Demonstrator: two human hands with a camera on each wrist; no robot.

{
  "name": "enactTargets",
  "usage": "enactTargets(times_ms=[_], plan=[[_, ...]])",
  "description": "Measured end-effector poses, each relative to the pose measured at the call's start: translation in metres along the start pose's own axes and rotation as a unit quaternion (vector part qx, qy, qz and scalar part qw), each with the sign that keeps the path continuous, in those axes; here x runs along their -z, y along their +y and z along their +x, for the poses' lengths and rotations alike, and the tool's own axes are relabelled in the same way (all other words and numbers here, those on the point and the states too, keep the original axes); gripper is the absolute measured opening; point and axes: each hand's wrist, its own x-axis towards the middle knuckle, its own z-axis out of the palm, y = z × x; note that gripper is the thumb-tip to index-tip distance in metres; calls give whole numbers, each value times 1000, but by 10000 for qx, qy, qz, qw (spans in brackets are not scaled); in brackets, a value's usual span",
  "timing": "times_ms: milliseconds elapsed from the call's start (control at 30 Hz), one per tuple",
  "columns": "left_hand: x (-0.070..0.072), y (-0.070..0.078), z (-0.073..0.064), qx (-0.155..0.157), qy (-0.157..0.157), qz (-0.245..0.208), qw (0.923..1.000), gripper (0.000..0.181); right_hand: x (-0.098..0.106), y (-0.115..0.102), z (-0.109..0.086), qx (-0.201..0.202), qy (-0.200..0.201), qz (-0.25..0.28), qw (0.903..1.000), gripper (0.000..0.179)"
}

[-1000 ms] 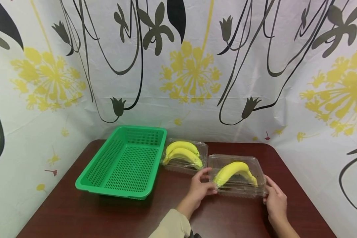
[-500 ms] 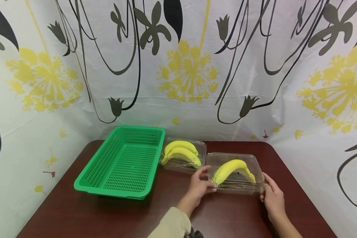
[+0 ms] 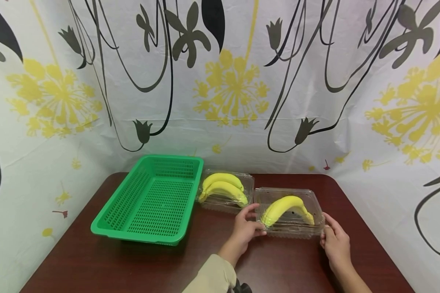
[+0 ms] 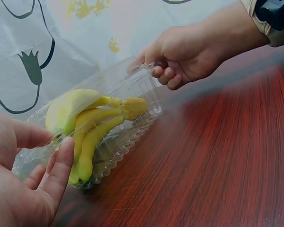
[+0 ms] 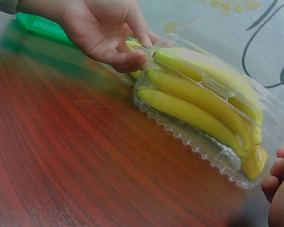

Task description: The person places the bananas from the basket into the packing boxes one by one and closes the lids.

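Observation:
A clear plastic clamshell box (image 3: 297, 233) stands at the right of the table, with a bunch of bananas (image 3: 278, 211) inside. My left hand (image 3: 243, 230) pinches its left front corner between thumb and fingers. At the right end, my right hand (image 3: 336, 246) grips the edge with curled fingers. The left wrist view shows the box's lid down over the bananas (image 4: 90, 142), their stem end towards the right hand (image 4: 189, 56). In the right wrist view, the left hand (image 5: 109, 33) holds the corner by the banana tips. Whether the box touches the table, I cannot tell.
Left of the hands sits a green perforated basket (image 3: 139, 237) with nothing in it. Between basket and held box, a second clear box (image 3: 248, 185) with bananas (image 3: 223, 190) stands at the back. A patterned cloth (image 3: 223, 146) hangs behind the dark red table (image 3: 95, 264).
Over the last second the view has shifted slightly. Both hands keep hold of the box, whose front has tipped or risen a little; in the last half second almost nothing moves.

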Motion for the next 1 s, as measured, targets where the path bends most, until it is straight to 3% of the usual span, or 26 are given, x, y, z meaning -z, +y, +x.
enactTargets(times_ms=[567, 700, 900, 1000], plan=[[-4, 0, 4, 37, 430, -34, 9991, 70, -4, 2, 5, -9, -31, 212, 9998, 41], [-6, 1, 5, 22, 435, 8, 9990, 70, -4, 2, 5, 10, 115, 126, 9999, 40], [-7, 1, 3, -83, 365, 63, 9993, 65, -2, 3, 6, -317, 383, 575, 9971, 32], [-7, 1, 1, -181, 291, 136, 9993, 59, 0, 3, 6, -361, 601, 366, 9969, 32]])
